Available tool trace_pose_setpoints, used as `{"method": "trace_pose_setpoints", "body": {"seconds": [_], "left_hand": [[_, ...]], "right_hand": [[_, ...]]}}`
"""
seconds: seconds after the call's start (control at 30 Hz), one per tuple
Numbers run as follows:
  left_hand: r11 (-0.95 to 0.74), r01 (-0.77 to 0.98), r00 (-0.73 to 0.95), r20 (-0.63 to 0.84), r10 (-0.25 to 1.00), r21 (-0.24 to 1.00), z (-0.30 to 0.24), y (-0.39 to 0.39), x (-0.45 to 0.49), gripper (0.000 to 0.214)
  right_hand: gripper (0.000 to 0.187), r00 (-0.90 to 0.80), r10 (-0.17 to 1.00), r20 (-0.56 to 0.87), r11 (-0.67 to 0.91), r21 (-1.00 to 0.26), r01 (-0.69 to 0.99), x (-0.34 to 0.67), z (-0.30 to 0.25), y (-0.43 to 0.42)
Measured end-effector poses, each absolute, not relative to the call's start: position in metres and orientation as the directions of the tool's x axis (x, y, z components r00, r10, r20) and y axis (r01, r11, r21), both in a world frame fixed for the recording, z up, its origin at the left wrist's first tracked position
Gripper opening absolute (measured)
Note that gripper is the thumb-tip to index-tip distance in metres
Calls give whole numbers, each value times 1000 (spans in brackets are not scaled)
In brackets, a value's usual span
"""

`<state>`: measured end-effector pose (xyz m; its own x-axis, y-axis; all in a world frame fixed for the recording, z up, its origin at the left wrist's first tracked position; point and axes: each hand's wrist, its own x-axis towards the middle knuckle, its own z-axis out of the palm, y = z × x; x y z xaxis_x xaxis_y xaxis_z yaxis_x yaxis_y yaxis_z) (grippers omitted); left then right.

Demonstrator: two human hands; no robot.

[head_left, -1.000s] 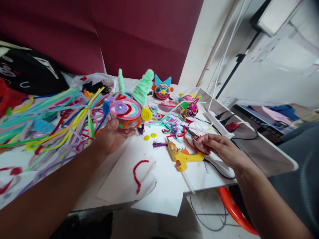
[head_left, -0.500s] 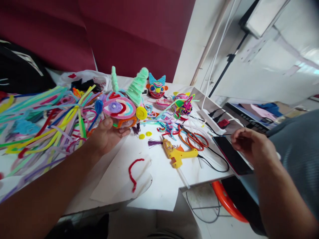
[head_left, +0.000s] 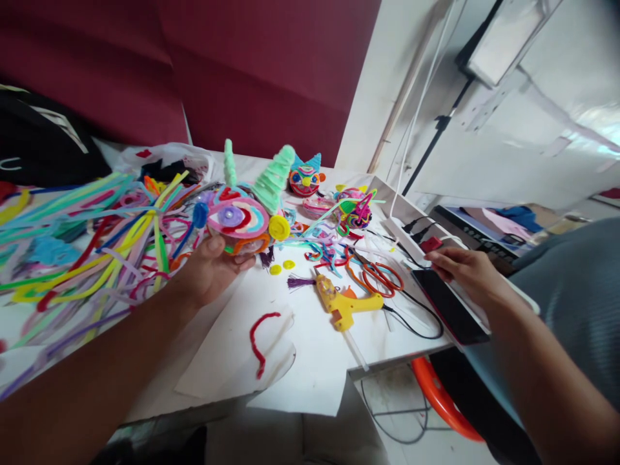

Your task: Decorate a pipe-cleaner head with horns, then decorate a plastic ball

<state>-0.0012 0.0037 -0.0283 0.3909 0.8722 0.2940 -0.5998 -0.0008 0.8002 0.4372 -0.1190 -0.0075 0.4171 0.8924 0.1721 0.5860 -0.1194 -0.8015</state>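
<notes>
Both hands busy: left hand (head_left: 210, 274) grips a spiral-faced, mint-horned pipe-cleaner figure (head_left: 239, 219); right hand (head_left: 467, 271) lies unclenched on black phone (head_left: 450, 309).

No readable text or labels show anywhere.

One camera sits on the person's head. It looks forward and down, close behind the left hand (head_left: 209, 272) and right hand (head_left: 465, 271).
</notes>
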Motion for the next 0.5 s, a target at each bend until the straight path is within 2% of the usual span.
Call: {"method": "trace_pose_setpoints", "body": {"seconds": [0.17, 0.3, 0.5], "left_hand": [[-5, -600, 413, 315, 854, 800, -27, 3, -1, 35], [13, -594, 388, 272, 880, 804, -27, 3, -1, 39], [22, -594, 365, 244, 898, 804, -27, 3, 0, 42]], "right_hand": [[31, 350, 926, 142, -207, -585, 784, 453, -11, -82], [19, 331, 935, 123, -286, -288, 914, 458, -13, -54], [27, 254, 967, 32, -256, 147, 956, 447, -15, -20]]}}
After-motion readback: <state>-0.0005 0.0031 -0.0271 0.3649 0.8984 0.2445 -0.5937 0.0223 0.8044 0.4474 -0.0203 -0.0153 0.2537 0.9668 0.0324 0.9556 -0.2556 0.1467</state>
